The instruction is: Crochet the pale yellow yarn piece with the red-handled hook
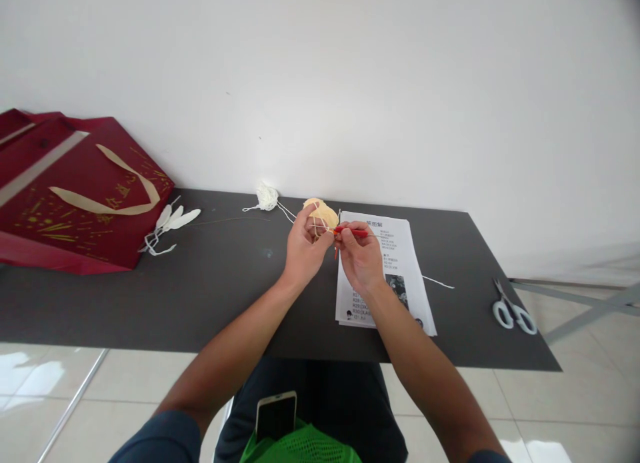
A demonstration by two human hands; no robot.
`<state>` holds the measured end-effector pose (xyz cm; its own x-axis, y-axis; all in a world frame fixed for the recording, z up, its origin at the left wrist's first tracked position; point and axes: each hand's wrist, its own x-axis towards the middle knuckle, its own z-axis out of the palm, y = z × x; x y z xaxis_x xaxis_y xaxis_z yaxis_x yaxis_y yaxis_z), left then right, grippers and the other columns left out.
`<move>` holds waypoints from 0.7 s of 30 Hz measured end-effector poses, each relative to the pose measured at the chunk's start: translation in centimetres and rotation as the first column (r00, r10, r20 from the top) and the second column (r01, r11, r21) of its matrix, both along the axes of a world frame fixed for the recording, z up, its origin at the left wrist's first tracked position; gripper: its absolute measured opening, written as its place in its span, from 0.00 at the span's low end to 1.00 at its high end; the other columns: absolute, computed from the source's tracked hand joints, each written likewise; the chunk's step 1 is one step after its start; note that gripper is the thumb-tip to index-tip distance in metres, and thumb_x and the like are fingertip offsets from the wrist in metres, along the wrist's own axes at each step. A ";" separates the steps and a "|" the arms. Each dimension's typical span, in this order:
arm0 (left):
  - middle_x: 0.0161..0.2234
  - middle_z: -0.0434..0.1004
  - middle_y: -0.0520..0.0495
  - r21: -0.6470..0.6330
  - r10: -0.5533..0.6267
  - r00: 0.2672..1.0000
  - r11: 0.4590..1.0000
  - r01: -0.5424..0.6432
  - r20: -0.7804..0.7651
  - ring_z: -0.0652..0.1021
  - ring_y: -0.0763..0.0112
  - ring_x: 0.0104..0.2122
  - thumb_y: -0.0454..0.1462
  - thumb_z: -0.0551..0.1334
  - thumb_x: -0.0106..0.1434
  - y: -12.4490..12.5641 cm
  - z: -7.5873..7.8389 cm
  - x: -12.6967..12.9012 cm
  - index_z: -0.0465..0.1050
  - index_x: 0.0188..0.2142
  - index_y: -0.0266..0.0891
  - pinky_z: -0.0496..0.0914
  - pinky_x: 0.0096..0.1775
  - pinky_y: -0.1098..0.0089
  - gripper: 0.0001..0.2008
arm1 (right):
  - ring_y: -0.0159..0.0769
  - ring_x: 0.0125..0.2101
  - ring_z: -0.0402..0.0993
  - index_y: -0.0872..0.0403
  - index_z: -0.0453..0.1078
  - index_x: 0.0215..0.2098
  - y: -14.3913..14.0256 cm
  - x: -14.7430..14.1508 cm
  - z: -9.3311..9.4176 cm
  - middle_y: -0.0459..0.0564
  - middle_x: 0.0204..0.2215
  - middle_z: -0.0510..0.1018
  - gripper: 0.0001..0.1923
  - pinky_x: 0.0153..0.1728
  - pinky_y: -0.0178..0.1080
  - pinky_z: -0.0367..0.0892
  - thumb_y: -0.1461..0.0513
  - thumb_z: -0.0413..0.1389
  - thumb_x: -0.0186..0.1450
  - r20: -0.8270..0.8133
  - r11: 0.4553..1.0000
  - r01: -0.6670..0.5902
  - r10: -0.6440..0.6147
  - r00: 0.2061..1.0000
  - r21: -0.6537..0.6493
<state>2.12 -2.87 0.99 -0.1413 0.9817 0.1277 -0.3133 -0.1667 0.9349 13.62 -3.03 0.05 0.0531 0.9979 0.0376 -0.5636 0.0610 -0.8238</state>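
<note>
My right hand (361, 253) is closed in a pinch on a red-handled crochet hook (356, 232), held almost level above the printed sheets. Right beside it, my left hand (306, 243) pinches light yarn (323, 227) at the hook's tip, with a strand looped over its raised fingers. Any small crocheted piece between the fingertips is too hidden to make out. Just behind the left fingers sits a pale yellow ball of yarn (326, 213). A small red bit (336, 253) shows below the hook, its kind unclear.
A white yarn ball (267, 196) lies near the wall. Printed sheets (425, 310) rest under my right hand. Grey-handled scissors (511, 313) lie at the table's right end. At left are white leaf-shaped pieces (175, 219) and a dark red gift bag (75, 196). A phone (276, 416) is on my lap.
</note>
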 end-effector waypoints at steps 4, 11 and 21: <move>0.37 0.77 0.49 0.033 0.006 0.996 0.999 -0.003 -0.092 0.79 0.69 0.33 0.34 0.68 0.59 -0.2 0.0 -0.1 0.65 0.59 0.43 0.73 0.37 0.68 0.29 | 0.27 0.28 0.72 0.48 0.69 0.37 -0.2 0.1 -0.1 0.41 0.36 0.79 0.13 0.32 0.35 0.70 0.56 0.68 0.61 0.017 0.999 0.029 -0.029 0.999 0.022; 0.36 0.78 0.50 0.036 0.064 0.987 0.998 -0.059 -0.148 0.79 0.71 0.33 0.33 0.67 0.59 -0.2 0.2 -0.5 0.66 0.58 0.41 0.72 0.34 0.72 0.28 | 0.30 0.28 0.76 0.46 0.68 0.39 -0.6 -0.3 -0.3 0.42 0.34 0.82 0.12 0.32 0.38 0.72 0.53 0.65 0.65 0.063 0.996 0.039 -0.044 0.997 0.078; 0.34 0.78 0.52 0.031 0.026 0.998 0.999 -0.024 -0.056 0.78 0.74 0.30 0.34 0.69 0.58 -0.4 0.4 -0.6 0.66 0.59 0.41 0.73 0.34 0.73 0.30 | 0.32 0.30 0.79 0.46 0.69 0.40 -0.9 -0.3 0.0 0.42 0.35 0.84 0.12 0.34 0.40 0.75 0.53 0.66 0.64 0.010 0.997 0.028 -0.029 1.000 0.078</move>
